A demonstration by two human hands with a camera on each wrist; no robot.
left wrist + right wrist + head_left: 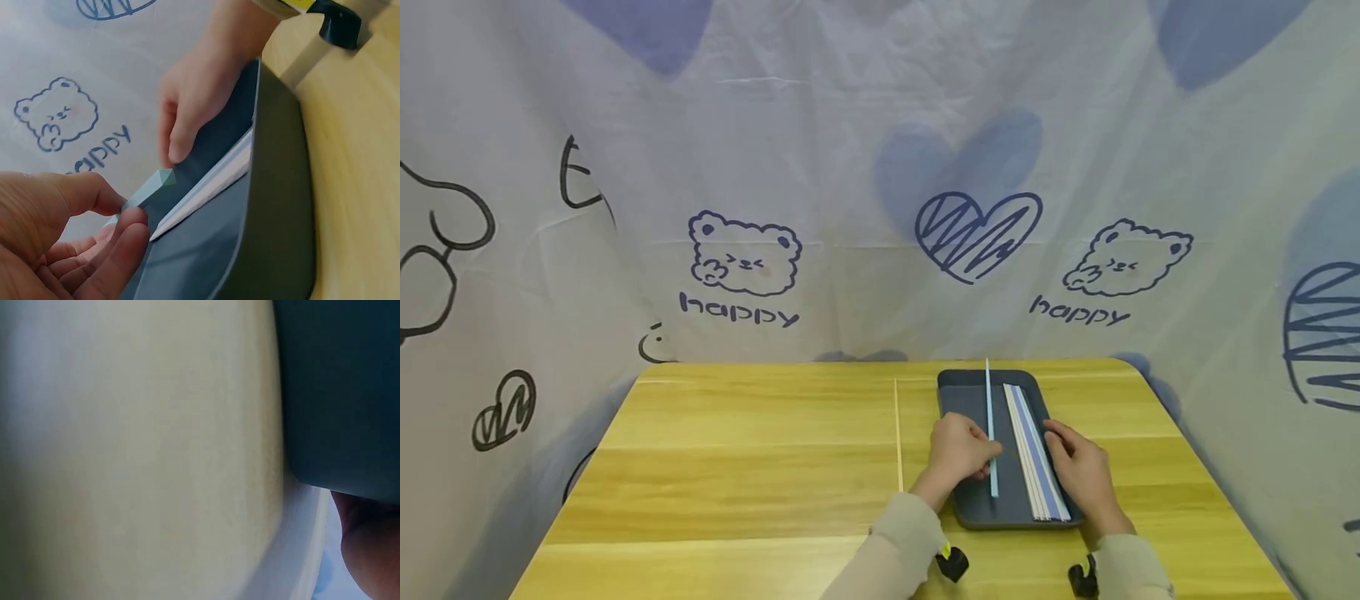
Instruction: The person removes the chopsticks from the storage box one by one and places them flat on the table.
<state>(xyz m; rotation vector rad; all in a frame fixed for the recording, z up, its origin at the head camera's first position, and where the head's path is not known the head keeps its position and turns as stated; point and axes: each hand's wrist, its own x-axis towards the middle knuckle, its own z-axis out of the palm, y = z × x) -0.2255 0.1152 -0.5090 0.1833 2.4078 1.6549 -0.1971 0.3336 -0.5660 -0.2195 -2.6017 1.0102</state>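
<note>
My left hand [958, 450] pinches a slim light-blue stick [989, 417] between thumb and fingers, over the left part of a dark tray [977, 512]. Seen from the left wrist, the stick's near end [165, 177] is angular and pokes past the fingertips. Several white and blue sticks [1033, 454] lie side by side lengthwise in the tray's right half. At the tray's right rim my right hand [1084, 471] grips the edge, its thumb toward the inside. The right wrist view shows mostly the tray's outer wall [344, 394]; the fingers are largely hidden there.
One thin pale-yellow stick [898, 437] lies on the wooden table [737, 467] left of the tray. A printed curtain [850, 275] hangs behind the table and along its sides.
</note>
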